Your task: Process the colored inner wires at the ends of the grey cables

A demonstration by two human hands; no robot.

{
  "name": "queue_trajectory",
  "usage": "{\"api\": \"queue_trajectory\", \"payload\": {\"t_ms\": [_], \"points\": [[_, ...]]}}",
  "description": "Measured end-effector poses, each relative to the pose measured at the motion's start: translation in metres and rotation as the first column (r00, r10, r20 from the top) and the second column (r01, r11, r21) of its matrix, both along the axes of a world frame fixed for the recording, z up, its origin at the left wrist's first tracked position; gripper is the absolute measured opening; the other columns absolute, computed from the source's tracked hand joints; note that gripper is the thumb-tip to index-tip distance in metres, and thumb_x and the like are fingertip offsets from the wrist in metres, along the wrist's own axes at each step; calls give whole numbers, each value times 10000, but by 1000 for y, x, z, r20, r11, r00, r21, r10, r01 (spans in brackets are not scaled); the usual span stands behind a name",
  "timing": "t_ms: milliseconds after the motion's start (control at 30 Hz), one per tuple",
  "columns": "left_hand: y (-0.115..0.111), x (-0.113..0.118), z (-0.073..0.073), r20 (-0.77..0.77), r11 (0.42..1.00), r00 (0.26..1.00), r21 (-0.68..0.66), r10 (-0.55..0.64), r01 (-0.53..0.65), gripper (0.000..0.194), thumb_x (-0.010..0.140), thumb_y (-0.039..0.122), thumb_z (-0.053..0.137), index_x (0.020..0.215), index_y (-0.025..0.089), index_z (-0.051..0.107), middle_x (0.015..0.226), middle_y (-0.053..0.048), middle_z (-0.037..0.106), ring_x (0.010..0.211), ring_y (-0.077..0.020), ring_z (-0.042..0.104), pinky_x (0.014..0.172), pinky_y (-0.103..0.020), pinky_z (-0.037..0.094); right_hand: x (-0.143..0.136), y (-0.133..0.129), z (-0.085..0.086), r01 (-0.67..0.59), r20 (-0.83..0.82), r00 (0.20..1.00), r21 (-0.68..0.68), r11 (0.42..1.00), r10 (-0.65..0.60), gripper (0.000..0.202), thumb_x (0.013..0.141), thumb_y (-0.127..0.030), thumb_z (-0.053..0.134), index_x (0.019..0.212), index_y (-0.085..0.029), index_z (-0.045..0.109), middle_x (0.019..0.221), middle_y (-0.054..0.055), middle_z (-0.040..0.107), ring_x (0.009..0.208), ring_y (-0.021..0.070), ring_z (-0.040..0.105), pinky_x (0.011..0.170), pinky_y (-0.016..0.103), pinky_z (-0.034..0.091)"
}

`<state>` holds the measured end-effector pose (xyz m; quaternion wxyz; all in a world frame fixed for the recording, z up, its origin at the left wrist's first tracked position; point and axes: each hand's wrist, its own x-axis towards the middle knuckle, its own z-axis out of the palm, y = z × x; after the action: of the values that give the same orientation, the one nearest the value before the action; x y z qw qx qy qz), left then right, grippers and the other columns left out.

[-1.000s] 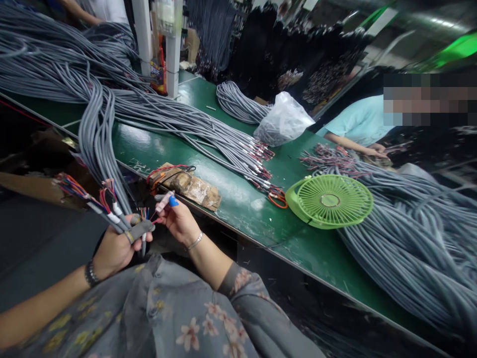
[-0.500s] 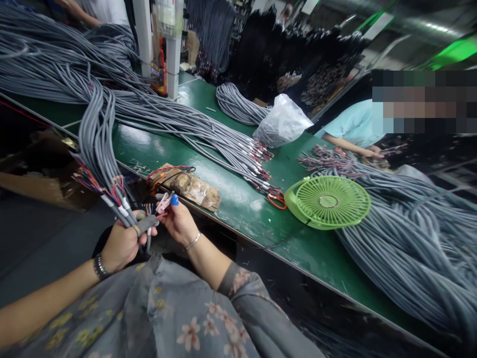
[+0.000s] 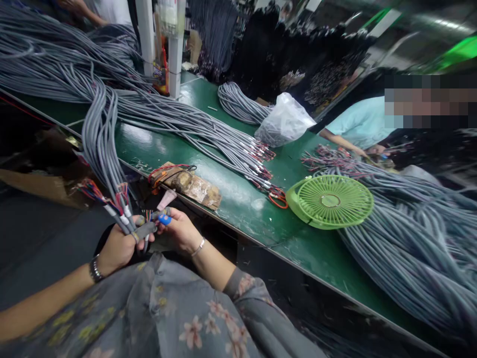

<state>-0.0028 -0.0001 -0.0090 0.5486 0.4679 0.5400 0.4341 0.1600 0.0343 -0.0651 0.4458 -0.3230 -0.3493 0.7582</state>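
My left hand is closed around several grey cables, whose stripped ends fan out in coloured wires above it. Grey tape wraps some of its fingers. One cable end, with short coloured wires spread apart, stands between the two hands. My right hand is pinched close beside those short wires, with a blue cover on the thumb and grey tape on the index finger. A pale pink piece sticks out above its fingers; its kind is unclear, and its lower part is hidden.
A green table carries long bundles of grey cable. A taped wooden block lies at its near edge. Right of it stand a green fan and a clear plastic bag. A co-worker handles wires across the table.
My right hand has turned and closed in on the short wires, its thumb moving down and left. The pink piece now points up above the fingers. My left hand keeps its hold.
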Motion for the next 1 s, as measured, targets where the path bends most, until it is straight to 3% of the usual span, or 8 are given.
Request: {"api": "queue_trajectory", "payload": {"t_ms": [67, 133, 233, 500, 633, 767, 1000], "points": [[2, -5, -2, -82, 993, 990, -19, -114, 113, 469, 656, 635, 932, 557, 235, 708, 473, -27, 680, 398, -123, 481, 452, -260, 398, 1, -4, 2, 9, 50, 999, 69, 998, -13, 591, 564, -635, 1113, 763, -207, 757, 726, -6, 746, 629, 124, 581, 661, 283, 531], [6, -10, -3, -149, 974, 963, -58, -224, 218, 464, 683, 636, 908, 548, 238, 712, 443, -22, 647, 410, -133, 490, 469, -262, 402, 1, -6, 4, -2, 106, 994, 127, 992, -12, 549, 600, -628, 1093, 771, -209, 783, 734, -4, 750, 662, 138, 595, 687, 295, 529], [9, -13, -3, -171, 955, 941, -101, -294, 280, 469, 691, 646, 890, 528, 242, 717, 419, -22, 620, 410, -141, 490, 469, -268, 391, 4, -6, 5, -6, 147, 989, 177, 984, -21, 526, 657, -651, 1056, 803, -211, 806, 755, -3, 755, 699, 150, 611, 718, 304, 535], [6, -5, -6, -10, 998, 999, -52, -35, 34, 473, 637, 645, 952, 542, 233, 739, 453, -33, 661, 396, -123, 481, 479, -278, 424, 6, -11, -8, 22, 39, 999, 41, 999, -23, 622, 620, -691, 1060, 892, -212, 773, 754, -27, 705, 618, 113, 544, 623, 275, 509], [7, -7, -9, -8, 995, 996, -53, -89, 88, 458, 642, 637, 946, 528, 242, 744, 439, -26, 651, 402, -141, 521, 489, -287, 455, -1, -13, -6, 80, 59, 995, 65, 995, -83, 543, 662, -610, 1072, 805, -215, 728, 711, -37, 679, 609, 111, 529, 608, 265, 481], [7, -14, -14, -66, 985, 983, -46, -170, 167, 415, 664, 607, 936, 535, 250, 768, 416, -28, 649, 406, -158, 546, 507, -297, 472, -3, -11, 4, 44, 86, 995, 74, 996, -50, 542, 669, -587, 1076, 761, -220, 687, 660, -53, 644, 597, 111, 529, 607, 261, 469], [4, -15, -22, -48, 991, 990, -28, -132, 131, 353, 688, 557, 901, 563, 255, 768, 466, -38, 699, 401, -155, 533, 487, -299, 453, 0, -8, 18, -5, 126, 992, 102, 995, -8, 606, 582, -645, 1080, 758, -227, 678, 667, -50, 649, 606, 114, 519, 598, 264, 438]]}}
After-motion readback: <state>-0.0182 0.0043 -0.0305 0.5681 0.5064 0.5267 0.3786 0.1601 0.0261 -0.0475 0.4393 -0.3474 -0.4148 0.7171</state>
